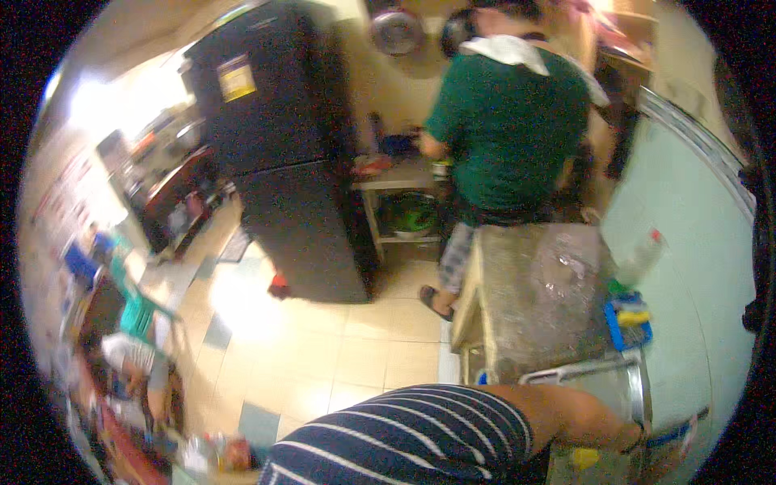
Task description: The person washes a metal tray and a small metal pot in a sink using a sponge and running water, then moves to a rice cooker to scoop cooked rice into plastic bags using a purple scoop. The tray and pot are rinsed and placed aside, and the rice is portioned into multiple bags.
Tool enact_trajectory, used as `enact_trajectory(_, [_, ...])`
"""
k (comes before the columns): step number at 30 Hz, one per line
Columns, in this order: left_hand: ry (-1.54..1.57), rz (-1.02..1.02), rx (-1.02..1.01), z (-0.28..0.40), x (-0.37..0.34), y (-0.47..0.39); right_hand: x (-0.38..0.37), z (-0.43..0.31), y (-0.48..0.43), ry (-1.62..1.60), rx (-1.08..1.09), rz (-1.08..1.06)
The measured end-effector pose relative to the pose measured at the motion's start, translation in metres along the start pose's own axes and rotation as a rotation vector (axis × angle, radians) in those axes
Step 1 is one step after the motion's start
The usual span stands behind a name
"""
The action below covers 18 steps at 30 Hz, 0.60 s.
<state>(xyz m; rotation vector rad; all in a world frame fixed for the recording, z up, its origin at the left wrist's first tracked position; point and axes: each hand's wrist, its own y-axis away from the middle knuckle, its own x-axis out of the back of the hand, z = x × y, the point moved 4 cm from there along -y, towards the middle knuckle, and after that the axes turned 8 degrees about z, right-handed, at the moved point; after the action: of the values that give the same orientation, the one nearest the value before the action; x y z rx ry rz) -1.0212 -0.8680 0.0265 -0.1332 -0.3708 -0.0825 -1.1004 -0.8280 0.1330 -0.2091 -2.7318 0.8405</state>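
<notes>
My left arm, in a dark sleeve with white stripes, crosses the bottom of the view towards the right. Blur covers my left hand, which is by the metal rim of a sink. A dark blue, slender object lies right beside the fingers; whether they grip it cannot be told. Below the wrist is a small yellow item. My right hand is out of view. Beyond the sink, a blue basket holds a yellow sponge-like thing, with a blurred red-tipped bottle behind it.
A person in a green shirt stands at the far end of the grey counter. Clear plastic covers part of that counter. A tall black refrigerator rises over the tiled floor. A green chair is at left.
</notes>
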Motion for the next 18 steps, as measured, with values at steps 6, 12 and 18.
enact_trajectory(6, [-0.015,0.086,0.033,-0.017,0.000,0.007,-0.053,0.041,0.024,-0.036,-0.089,-0.146])
enact_trajectory(12, [-0.005,0.083,0.030,-0.011,-0.013,0.004,-0.046,0.064,0.039,-0.038,-0.153,-0.167])
enact_trajectory(18, [0.031,-0.045,0.037,-0.007,-0.059,-0.005,0.004,0.120,0.050,0.005,-0.253,-0.038])
